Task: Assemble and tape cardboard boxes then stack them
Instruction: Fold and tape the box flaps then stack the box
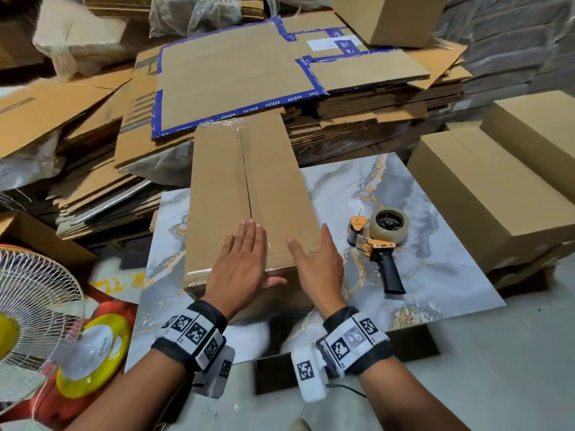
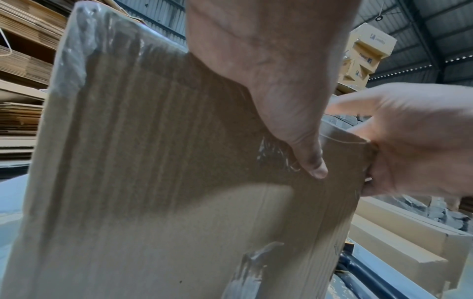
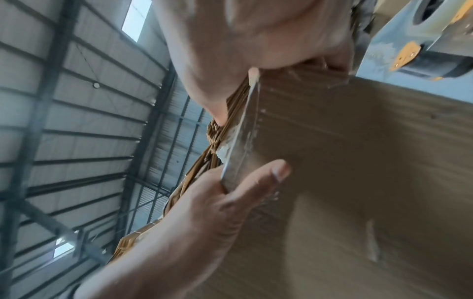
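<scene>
All around the work spot lie big heaps of flat cardboard (image 1: 236, 76), waiting to be made into boxes. On the right sits a stack of finished boxes (image 1: 485, 194), so some of the job looks done already. Next comes the marble table (image 1: 420, 275), and on it stands the long box (image 1: 249, 194) being worked on, with its far end reaching past the table toward the flat sheets. Its two top flaps are shut and meet in a line down the middle, and shiny clear tape shows along that line and over the near edge, so this box looks taped. What seems left is to smooth the tape, lift the box and put it on the stack, and then build more. The left hand (image 1: 241, 262) lies flat on top of the box near the close end, fingers straight, with the thumb over the edge onto the front side. The right hand (image 1: 317, 259) has its palm at the near right corner, fingers spread and mostly straight; it holds nothing tight. Smallest of all, the tape gun (image 1: 378, 241) rests on the table just right of the box, with no hand on it.
</scene>
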A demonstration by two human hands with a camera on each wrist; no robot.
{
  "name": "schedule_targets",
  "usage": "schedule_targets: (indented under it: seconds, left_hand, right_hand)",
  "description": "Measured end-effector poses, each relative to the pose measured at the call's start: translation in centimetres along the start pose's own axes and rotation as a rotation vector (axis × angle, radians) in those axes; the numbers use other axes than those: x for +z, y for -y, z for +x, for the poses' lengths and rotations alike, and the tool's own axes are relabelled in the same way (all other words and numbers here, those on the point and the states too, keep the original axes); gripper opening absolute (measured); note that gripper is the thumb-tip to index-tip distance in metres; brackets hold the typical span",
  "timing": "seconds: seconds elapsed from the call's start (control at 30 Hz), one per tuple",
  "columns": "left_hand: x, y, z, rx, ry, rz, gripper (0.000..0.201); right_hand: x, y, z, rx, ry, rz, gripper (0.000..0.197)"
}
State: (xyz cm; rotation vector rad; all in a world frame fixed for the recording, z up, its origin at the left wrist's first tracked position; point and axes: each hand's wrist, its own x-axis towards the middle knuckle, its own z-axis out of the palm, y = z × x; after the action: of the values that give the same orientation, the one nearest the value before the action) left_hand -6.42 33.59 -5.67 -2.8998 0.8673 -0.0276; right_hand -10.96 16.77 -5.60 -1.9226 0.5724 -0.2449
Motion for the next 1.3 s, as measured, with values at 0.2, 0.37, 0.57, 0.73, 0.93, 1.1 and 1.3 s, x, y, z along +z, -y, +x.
schedule_targets:
  seconds: [0.2,0.37,0.57,0.73,0.93,1.1,1.3]
  left_hand:
    - [-1.3,0.2,-0.8,0.031,-0.091,-0.228,0.115]
    - [-3.0,4.1,-2.4,-0.268,-0.41,-0.684,0.084]
    - [-0.8,9.6,-3.7,-0.997,-0.356,-1.359,0.071]
    - [-2.5,6.1,-2.3,-0.894,-0.117,-1.778,0.033]
    - [-9.4,0.3,1.4,-0.779,-0.209,-1.442,0.052]
    - [-17.3,-8.7,5.2,-0.553,-0.33,-1.296,0.036]
    - [-23.1,-17.4,12.3,-0.38,-0.519,-1.359,0.035]
  right_hand:
    - [-0.8,-1.7,0.7,-0.135,0.015,-0.066,0.045]
    - [-2.6,-2.4,4.3,0.061,-0.026,0.227,0.049]
    - [-2.7,-0.8,5.5,0.183,0.119,0.216,0.05]
    - [-1.6,-0.8,5.9,0.255,0.404,0.22,0.093]
    - [-11.6,3.9,8.6,0.066,0.317,0.074,0.051]
    - [-23.3,4.9,12.1,-0.071,0.253,0.08,0.042]
    - [-34.5,6.8,16.9,-0.272,0.111,0.112,0.041]
